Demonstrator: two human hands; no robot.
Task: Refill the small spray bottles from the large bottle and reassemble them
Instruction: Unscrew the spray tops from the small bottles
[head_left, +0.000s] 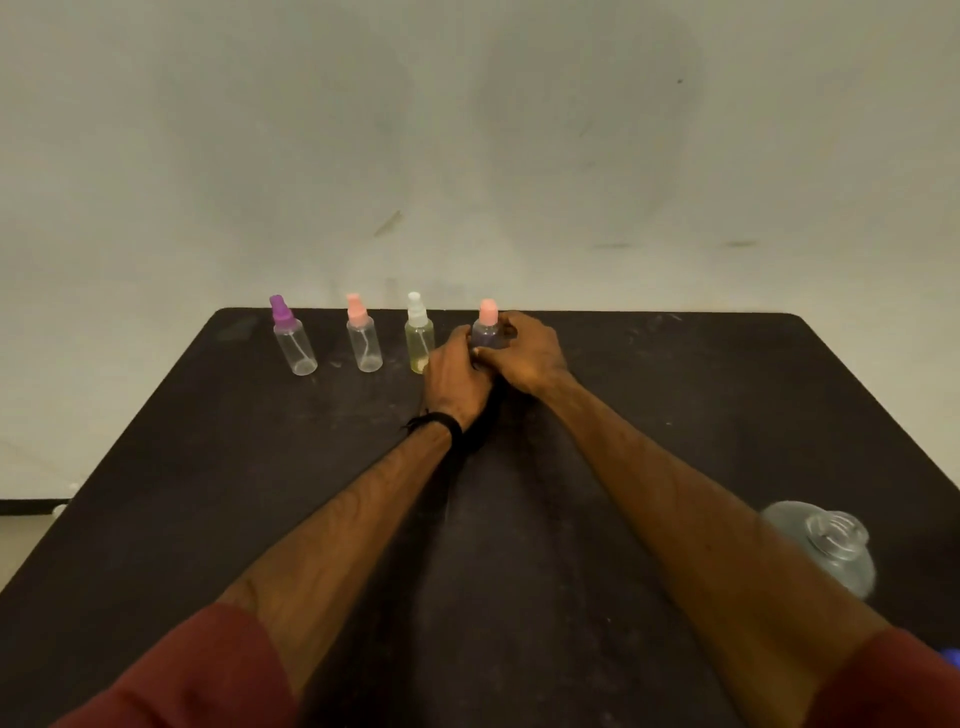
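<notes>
Your right hand (527, 353) and left hand (453, 376) meet just above the centre of the frame, both wrapped round the fourth spray bottle (487, 332), the one with the salmon-pink cap, at the right end of a row along the far edge of the dark worktop (675, 415). Your right fingers curl about its upper body just under the cap; your left fingers close on its lower part, and the bottle's base is hidden behind them, so whether it stands on the worktop or is lifted cannot be told. To its left in the frame stand three more small bottles, each upright and capped: a yellowish bottle (420, 338) with a white cap just beside your left hand, then a clear bottle with a pink cap (363, 340), then a clear bottle with a purple cap (291, 338) towards the upper left. The large bottle (826, 545) sits well apart at the lower right, partly behind your right forearm, and looks clear and open-necked, though it is blurred. By the look of it, this is the step of working a spray head on the fourth bottle, loosening or tightening; which one the frame does not settle. The next move likely calls for a steady lower grip while the upper hand turns the cap.
</notes>
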